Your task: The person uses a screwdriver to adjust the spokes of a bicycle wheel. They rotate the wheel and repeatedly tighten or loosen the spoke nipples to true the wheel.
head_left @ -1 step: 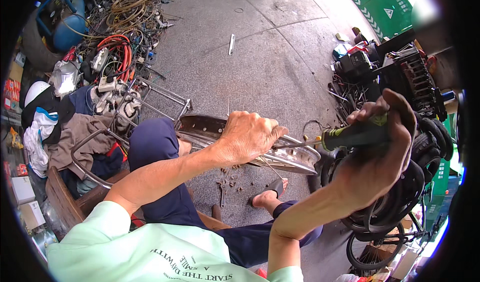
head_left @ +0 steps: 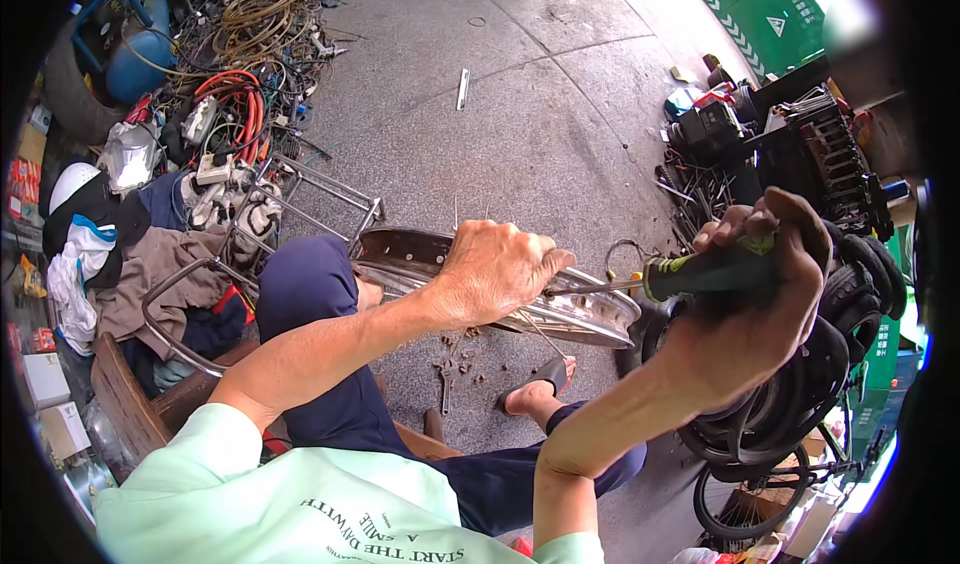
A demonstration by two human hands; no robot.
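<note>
My left hand is closed around a metal wheel rim that lies across my legs, with thin spokes sticking out of it. My right hand grips a black-and-green screwdriver, whose shaft reaches left to the rim beside my left thumb. The exact spot of the tip is too small to make out. Below the rim, an adjustable wrench and several small rusty parts lie on the ground near my sandalled foot.
Tangled cables, a blue tank, clothes and a metal tube frame crowd the left side. At the right are black tyres, machinery parts and green panels. Speckled floor stretches ahead.
My right hand has shifted very slightly, its upper edge a little lower, still on the screwdriver. My left hand and the rim look unmoved.
</note>
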